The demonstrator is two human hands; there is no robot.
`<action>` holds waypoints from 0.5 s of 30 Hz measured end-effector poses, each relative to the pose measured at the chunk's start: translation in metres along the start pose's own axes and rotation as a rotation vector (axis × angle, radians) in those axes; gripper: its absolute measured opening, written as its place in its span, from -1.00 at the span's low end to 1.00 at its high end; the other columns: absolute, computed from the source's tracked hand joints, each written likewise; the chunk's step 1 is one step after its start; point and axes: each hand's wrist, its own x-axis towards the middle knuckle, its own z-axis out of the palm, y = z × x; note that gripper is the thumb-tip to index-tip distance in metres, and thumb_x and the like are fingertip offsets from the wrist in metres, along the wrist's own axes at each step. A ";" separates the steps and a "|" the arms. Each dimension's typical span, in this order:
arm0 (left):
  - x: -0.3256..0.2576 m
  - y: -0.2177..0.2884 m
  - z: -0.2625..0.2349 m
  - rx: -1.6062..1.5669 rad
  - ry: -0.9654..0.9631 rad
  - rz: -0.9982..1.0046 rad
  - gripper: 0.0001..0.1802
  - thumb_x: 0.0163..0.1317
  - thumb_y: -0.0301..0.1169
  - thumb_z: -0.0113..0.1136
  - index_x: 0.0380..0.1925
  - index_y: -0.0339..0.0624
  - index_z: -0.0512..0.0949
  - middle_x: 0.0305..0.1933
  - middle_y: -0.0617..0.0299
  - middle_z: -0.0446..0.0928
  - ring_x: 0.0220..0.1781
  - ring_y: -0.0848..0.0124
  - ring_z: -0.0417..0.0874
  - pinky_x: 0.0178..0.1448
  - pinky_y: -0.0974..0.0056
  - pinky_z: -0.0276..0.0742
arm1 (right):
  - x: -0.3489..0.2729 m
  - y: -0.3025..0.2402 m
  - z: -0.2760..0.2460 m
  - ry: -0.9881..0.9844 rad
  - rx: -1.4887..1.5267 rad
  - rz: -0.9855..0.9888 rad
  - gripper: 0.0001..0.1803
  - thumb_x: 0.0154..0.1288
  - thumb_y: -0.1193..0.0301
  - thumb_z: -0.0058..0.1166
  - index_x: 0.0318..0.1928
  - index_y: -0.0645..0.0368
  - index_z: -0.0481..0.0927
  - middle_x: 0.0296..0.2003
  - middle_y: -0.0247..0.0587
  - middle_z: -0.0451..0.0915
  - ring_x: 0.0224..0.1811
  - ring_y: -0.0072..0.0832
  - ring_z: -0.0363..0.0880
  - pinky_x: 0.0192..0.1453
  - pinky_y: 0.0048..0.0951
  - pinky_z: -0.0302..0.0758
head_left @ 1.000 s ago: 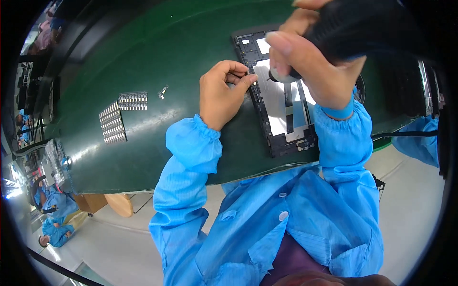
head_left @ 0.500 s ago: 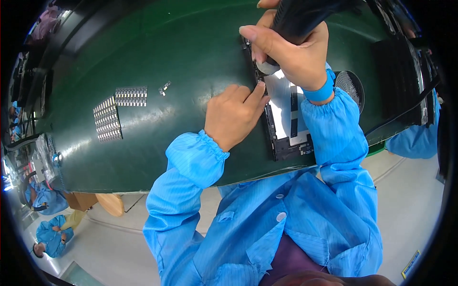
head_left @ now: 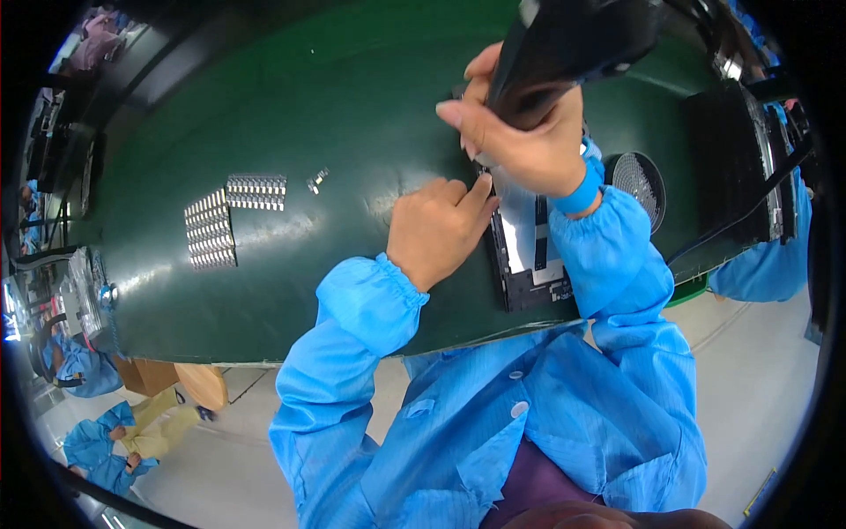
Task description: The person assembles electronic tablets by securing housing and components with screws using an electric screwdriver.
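An opened flat device [head_left: 518, 238] with a black frame and a silvery inside lies near the table's front edge. My left hand [head_left: 441, 225] is closed at its left rim, index fingertip and thumb pressed there and the other fingers curled. Over the device's upper part, my right hand [head_left: 529, 154] is wrapped round a thick black hand-held tool [head_left: 573, 53]. The hand covers the tool's working end and much of the device's far half, so whether the tool touches it cannot be seen.
On the green table [head_left: 308, 291], two sheets of small black-and-silver parts [head_left: 210, 229] lie left, beside a loose small strip [head_left: 318, 181]. A round dark container [head_left: 639, 189] and black equipment [head_left: 727, 167] stand right. Another person [head_left: 106, 450] is at lower left.
My right hand and the black tool have come slightly nearer and left. My left fingertip stays at the device's rim. The whole view has shifted a little, so the table's things sit lower.
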 end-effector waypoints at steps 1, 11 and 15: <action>0.000 0.000 0.001 -0.016 -0.009 -0.002 -0.75 0.01 -0.30 0.23 -0.30 -0.14 0.58 -0.64 0.26 0.41 -0.57 0.31 0.51 -0.58 0.22 0.42 | -0.002 0.000 0.001 0.005 0.032 0.020 -0.68 0.04 0.66 0.20 -0.18 0.29 0.40 -0.60 -0.31 0.50 -0.63 -0.64 0.47 -0.57 -0.63 0.39; 0.007 0.026 -0.028 -0.286 0.072 0.023 -0.82 0.00 -0.43 0.22 -0.36 -0.23 0.60 -0.51 0.15 0.53 -0.51 0.23 0.59 -0.47 0.24 0.51 | -0.006 -0.024 -0.017 0.192 0.159 0.080 -0.63 -0.02 0.56 0.29 -0.17 0.23 0.48 -0.58 -0.39 0.50 -0.55 -0.73 0.43 -0.50 -0.66 0.35; 0.003 0.084 -0.077 -1.191 0.195 0.258 -0.83 -0.06 -0.54 0.19 -0.40 -0.35 0.57 -0.39 -0.01 0.57 -0.35 0.10 0.62 -0.33 0.17 0.57 | -0.015 -0.061 -0.099 0.238 -0.194 -0.058 -0.62 0.16 0.50 0.14 0.01 0.19 0.44 -0.53 -0.23 0.55 -0.55 -0.59 0.51 -0.49 -0.62 0.42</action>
